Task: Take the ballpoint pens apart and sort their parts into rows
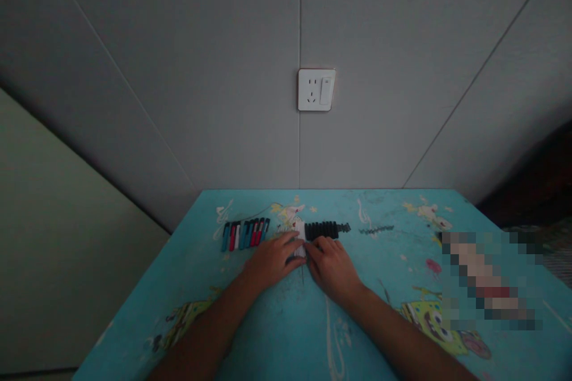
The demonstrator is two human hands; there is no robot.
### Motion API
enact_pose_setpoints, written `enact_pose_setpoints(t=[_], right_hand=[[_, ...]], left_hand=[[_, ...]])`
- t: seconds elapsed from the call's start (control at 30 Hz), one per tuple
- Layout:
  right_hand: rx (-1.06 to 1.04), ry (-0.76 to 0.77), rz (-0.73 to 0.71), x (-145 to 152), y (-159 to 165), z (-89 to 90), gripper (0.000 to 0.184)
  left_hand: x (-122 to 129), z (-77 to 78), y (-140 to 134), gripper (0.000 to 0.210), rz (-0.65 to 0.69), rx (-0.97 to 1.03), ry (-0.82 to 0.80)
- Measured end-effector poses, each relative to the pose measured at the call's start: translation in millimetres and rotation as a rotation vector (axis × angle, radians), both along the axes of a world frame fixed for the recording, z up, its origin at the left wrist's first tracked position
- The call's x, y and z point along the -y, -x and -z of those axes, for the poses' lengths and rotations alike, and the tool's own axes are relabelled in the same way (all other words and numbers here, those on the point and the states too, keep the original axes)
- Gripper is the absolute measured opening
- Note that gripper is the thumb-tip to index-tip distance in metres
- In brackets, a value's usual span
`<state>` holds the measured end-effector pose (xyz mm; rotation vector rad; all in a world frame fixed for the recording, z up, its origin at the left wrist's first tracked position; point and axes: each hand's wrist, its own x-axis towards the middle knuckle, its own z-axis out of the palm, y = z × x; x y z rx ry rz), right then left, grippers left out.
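My left hand (272, 259) lies over a row of thin white sticks (300, 232), its fingers stretched out and apart, tips touching them. From the other side my right hand (331, 265) meets the same row with its fingers curled in; what its fingertips hold, if anything, is too small to make out. Just beyond the right hand stands a tight row of short black pieces (322, 230). Smaller dark parts (344, 228) continue that line to the right. Left of my left hand, several pen-like barrels (245, 234) in teal, red and white lie side by side.
A scatter of thin, dark coil-like bits (376, 230) lies farther right on the blue cartoon-printed table (286, 333). Behind the table rises a grey panelled wall with a white socket (316, 90). A blurred-out patch (491, 281) covers the table's right side.
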<state>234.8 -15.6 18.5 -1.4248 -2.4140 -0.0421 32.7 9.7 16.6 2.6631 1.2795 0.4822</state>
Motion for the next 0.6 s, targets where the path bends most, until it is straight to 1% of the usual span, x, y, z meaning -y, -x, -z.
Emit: enact_pose_setpoints(t=[0.2, 0.4, 0.6], right_hand=[[-0.009, 0.027, -0.006, -0.7, -1.1, 1.3, 0.026], [-0.017, 0.018, -0.019, -0.3, -2.5, 1.8, 0.026], [-0.016, 0.011, -0.021, -0.1, -3.5, 3.3, 0.024]], left_hand=[[-3.1, 1.3, 6.4, 0.052, 0.022, 0.011, 0.033], [-5.1, -0.8, 12.5, 0.048, 0.059, 0.005, 0.064], [-5.1, -0.4, 11.0, 0.043, 0.042, 0.027, 0.07]])
